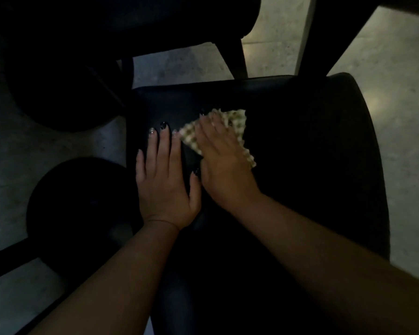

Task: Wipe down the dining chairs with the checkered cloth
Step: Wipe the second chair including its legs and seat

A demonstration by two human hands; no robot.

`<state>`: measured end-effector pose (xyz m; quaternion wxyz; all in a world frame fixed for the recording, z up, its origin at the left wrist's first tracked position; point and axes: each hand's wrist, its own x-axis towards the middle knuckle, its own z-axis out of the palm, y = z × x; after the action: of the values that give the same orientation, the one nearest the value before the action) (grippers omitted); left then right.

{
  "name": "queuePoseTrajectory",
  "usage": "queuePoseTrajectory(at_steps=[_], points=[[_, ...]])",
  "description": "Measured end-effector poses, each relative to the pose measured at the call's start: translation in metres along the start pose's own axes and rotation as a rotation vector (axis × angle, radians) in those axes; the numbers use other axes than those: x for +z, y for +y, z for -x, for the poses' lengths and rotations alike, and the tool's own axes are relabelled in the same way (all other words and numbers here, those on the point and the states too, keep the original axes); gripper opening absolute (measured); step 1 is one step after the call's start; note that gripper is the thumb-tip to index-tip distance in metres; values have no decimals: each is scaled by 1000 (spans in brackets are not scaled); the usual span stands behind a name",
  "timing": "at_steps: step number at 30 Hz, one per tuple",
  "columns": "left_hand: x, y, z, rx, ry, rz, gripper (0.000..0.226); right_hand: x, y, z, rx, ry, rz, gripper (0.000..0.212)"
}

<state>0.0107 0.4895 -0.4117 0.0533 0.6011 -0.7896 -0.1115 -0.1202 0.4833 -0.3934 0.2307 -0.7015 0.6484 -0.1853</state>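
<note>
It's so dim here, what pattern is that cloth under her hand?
Checkered, cream with darker squares; the checkered cloth shows best in the head view, under the right hand.

Very dim, soft focus; floor (385, 76) pale-lit upper right; wide-angle edge bending.

Both bare forearms reach forward side by side, the left hand (166, 182) lying flat with its fingers straight and together (nails painted dark), the right hand (224, 160) just beside it, palm down, fingers extended and angled leftward.

hands: two, left hand (166, 187), right hand (224, 163)
checkered cloth (236, 117): one
dark seats: at least three, chair seat (300, 153)
</note>
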Motion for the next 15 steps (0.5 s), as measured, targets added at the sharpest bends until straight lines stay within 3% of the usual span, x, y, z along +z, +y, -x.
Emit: queuePoseTrajectory(at_steps=[2,3,7,9,12,14,15], points=[[1,-1,0,-1,6,5,72,-18,26,-6,-166,-73,29,44],[1,-2,0,-5,15,5,72,-28,38,-14,-134,-91,32,43],[3,-3,0,3,23,-9,72,-28,52,-47,220,185,-35,46],[3,-3,0,0,14,-7,73,-7,30,-50,330,194,41,51],[1,-4,0,9,6,0,72,12,-7,-33,53,14,-65,46],[0,-4,-1,9,8,1,72,0,6,-19,-169,-46,-40,42],[1,-4,-1,3,9,-2,73,-13,24,-16,-180,-23,-18,41]])
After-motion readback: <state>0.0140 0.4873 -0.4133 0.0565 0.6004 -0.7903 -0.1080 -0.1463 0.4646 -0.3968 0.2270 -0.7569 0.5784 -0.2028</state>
